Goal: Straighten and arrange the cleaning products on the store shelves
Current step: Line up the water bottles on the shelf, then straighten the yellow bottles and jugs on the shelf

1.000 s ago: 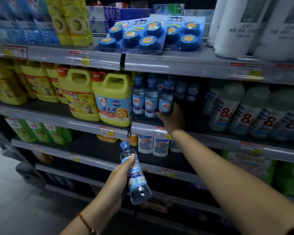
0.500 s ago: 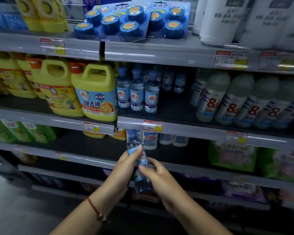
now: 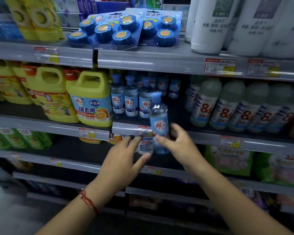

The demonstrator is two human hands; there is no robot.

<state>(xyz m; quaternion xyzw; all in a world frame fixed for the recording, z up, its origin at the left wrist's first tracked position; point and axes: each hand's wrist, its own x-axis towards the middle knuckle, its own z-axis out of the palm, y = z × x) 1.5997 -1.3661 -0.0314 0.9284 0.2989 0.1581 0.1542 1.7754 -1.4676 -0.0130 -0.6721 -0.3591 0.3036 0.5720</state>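
My right hand (image 3: 176, 143) grips a small clear bottle (image 3: 158, 116) with a blue cap and blue label, upright and raised in front of the middle shelf edge (image 3: 202, 138). My left hand (image 3: 126, 158) hovers just left of it, fingers spread, holding nothing. On the middle shelf behind stands a row of matching blue-capped bottles (image 3: 131, 99), with free room to their right. Further identical bottles stand deeper in the shelf.
Yellow detergent jugs (image 3: 90, 99) stand left of the small bottles; pale "84" bottles (image 3: 219, 106) stand to the right. Blue toilet-block packs (image 3: 109, 29) and white bottles (image 3: 210, 24) sit on the upper shelf. Green packs (image 3: 227, 160) and more bottles fill lower shelves.
The bottle passed from my left hand to my right and rose to the middle shelf's level. My left hand let go and opened.
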